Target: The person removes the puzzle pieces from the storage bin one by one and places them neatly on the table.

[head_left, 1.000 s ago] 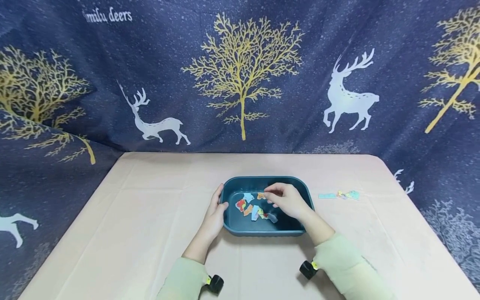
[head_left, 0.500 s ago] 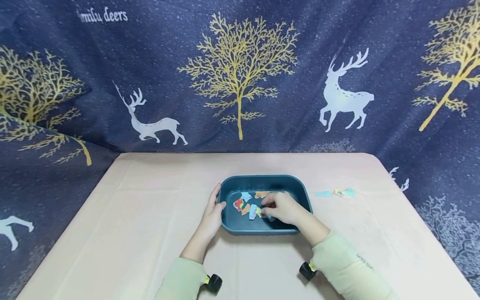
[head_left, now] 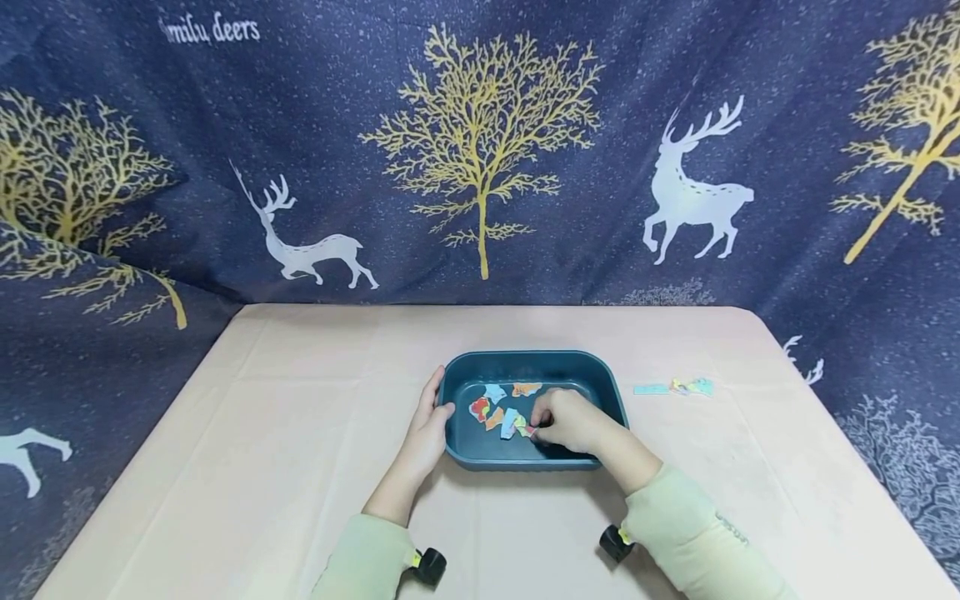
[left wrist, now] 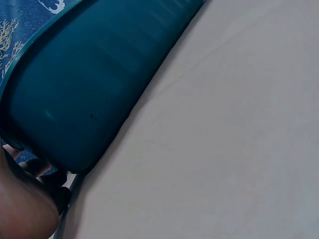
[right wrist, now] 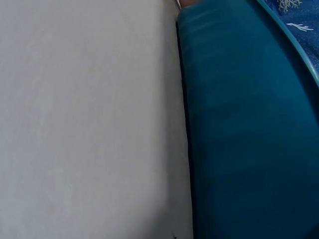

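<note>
In the head view a dark teal rectangular tub (head_left: 527, 464) stands on the table. My left hand (head_left: 426, 437) grips its left end, thumb over the rim and fingers along the outer wall. Several torn, colourful paper pieces lie on its floor: a red one (head_left: 479, 408), an orange one (head_left: 527, 389), a light blue one (head_left: 494, 393) and a pale blue strip (head_left: 508, 423) among them. My right hand (head_left: 573, 423) reaches inside with bent fingers, at the right end of the pieces. Whether its fingertips pinch a piece is hidden. The left wrist view shows the left fingers (left wrist: 47, 174) against the tub's underside corner.
On the table to the right of the tub lie a light blue strip (head_left: 650, 389) and a yellow-and-blue piece (head_left: 692, 386). A pale cloth (head_left: 247, 467) covers the table. Behind it hangs a navy curtain (head_left: 480, 167) with deer and trees.
My right hand has let go of the orange piece at the back of the tub and moved down toward the front pieces, covering the grey-blue one. The left hand keeps its grip.
</note>
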Available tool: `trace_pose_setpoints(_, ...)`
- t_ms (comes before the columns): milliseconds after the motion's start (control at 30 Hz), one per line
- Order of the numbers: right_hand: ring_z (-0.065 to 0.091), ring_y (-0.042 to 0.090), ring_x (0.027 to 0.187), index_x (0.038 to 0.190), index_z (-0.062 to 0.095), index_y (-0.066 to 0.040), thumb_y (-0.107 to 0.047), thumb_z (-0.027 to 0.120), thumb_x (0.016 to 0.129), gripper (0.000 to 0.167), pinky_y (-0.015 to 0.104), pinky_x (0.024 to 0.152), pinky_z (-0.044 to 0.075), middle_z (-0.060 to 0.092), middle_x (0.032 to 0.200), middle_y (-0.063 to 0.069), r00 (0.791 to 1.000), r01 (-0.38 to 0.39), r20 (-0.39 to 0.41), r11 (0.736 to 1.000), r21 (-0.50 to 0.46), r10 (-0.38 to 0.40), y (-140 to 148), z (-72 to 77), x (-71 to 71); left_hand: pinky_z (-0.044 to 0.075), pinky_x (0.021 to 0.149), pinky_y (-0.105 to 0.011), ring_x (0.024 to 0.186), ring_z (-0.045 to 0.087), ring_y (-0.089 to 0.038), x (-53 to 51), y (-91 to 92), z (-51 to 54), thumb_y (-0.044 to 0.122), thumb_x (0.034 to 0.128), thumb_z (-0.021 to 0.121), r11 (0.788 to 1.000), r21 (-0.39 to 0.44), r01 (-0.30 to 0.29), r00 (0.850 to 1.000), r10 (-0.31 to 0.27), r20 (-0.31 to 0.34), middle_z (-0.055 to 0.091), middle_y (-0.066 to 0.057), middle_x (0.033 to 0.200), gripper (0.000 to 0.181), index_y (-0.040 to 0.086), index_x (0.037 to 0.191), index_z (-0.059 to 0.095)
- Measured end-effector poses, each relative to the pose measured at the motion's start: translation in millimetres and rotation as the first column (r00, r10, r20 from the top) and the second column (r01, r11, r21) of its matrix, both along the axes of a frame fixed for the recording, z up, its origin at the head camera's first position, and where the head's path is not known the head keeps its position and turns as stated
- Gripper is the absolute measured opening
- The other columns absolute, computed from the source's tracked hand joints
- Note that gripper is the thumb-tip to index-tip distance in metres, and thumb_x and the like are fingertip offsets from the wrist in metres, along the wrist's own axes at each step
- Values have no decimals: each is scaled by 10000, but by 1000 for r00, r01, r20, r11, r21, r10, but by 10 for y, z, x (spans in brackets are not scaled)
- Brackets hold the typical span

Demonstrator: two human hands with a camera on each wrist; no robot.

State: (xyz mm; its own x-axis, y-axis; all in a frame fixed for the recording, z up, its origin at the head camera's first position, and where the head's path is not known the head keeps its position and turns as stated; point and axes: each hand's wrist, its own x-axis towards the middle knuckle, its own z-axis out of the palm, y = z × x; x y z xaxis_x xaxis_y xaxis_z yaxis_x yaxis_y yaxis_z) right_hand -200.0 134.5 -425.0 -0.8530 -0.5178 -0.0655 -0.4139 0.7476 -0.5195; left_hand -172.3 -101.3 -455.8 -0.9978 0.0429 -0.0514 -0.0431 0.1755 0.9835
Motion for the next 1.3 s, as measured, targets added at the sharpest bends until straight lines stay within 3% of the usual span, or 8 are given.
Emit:
trace_pose_setpoints(233, 495, 88, 751, 824, 622, -129, -122, 697, 834, 76, 258, 684, 447, 590, 814, -41, 1000, -25, 8, 999, 40, 25, -29, 21, -2, 135, 1170, -504, 1472, 86, -297, -4, -15, -10, 140, 995, 318, 1000, 10, -2, 1000, 2, -8, 105, -49, 1602, 565, 223, 1525, 141)
trace_pose_setpoints(700, 546, 98, 758, 892, 633, -90, -47, 631, 852, 59, 253, 684, 475, 623, 816, -15, 996, 62, 68, 991, -116, -54, -17, 56, -18, 124, 1171, -504, 1473, 74, -297, 0, -17, 0, 143, 995, 325, 1000, 0, -7, 1000, 7, -9, 101, -45, 1602, 564, 201, 1526, 142)
trace_pose_setpoints(1000, 676, 152, 719, 970, 599, -31, -5, 558, 890, 94, 277, 575, 547, 586, 843, 66, 960, 214, 237, 937, -276, -150, 8, 91, -34, 132, 1163, -527, 1472, 82, -308, -1, -4, -2, 147, 992, 330, 1000, 4, -10, 1000, 10, -5, 109, -46, 1602, 567, 197, 1526, 147)
trace_pose_setpoints(1300, 648, 149, 715, 1070, 587, 5, -38, 549, 903, 177, 323, 564, 550, 609, 867, 81, 965, 211, 226, 903, -374, -132, 90, 126, -10, 127, 1156, -553, 1470, 82, -324, 1, 1, 1, 141, 989, 329, 1000, 18, -5, 1000, 5, 6, 109, -50, 1602, 571, 217, 1526, 151)
